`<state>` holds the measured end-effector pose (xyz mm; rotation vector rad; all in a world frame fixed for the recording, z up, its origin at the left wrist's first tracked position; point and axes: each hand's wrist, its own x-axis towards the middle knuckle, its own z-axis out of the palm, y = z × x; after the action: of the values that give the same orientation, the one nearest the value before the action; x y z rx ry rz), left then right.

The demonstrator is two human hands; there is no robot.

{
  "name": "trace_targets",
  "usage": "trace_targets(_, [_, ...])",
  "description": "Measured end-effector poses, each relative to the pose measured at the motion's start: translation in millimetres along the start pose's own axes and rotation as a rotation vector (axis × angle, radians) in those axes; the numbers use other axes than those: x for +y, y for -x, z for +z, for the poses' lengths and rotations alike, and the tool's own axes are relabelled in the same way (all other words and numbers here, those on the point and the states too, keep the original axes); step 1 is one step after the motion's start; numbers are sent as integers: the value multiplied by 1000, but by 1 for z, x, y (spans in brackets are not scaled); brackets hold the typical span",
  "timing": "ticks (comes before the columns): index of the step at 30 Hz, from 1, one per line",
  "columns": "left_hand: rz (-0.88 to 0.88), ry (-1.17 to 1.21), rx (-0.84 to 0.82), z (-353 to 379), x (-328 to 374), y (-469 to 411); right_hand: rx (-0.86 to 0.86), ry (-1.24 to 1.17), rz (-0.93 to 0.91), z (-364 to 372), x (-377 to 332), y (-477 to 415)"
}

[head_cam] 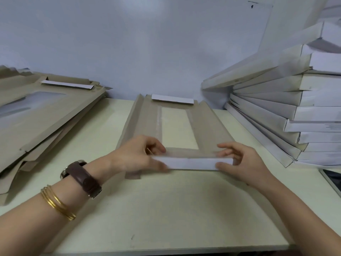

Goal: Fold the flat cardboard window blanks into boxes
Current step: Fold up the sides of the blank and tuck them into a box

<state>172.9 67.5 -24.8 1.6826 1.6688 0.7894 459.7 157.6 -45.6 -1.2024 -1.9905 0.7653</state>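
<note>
A brown cardboard window blank (206, 126) lies flat on the pale table (166, 209) in the middle, its clear window in the centre and its two long side flaps creased upward. A white-backed flap stands at its far end. At the near end another white-backed flap (191, 163) is raised toward me. My left hand (140, 154) pinches that flap's left end, thumb in front and fingers behind. My right hand (238, 161) pinches its right end the same way.
A heap of flat brown window blanks (46, 111) lies at the left. A tall leaning stack of folded white boxes (295, 108) fills the right, against the white wall. A tablet or phone edge (332, 180) lies at the right table edge.
</note>
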Motion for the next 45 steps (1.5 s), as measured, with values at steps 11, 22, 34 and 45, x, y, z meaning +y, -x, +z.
trace_targets(11, [106, -764, -242, 61, 0, -4, -448, 837, -311, 49, -26, 20])
trace_targets(22, [216, -730, -147, 71, -24, -5, -560, 627, -331, 79, -23, 17])
trace_targets(34, [240, -766, -217, 63, -29, -3, -595, 684, -311, 59, -5, 29])
trace_targets(45, [165, -814, -253, 42, -37, 16, -580, 750, -271, 40, 10, 33])
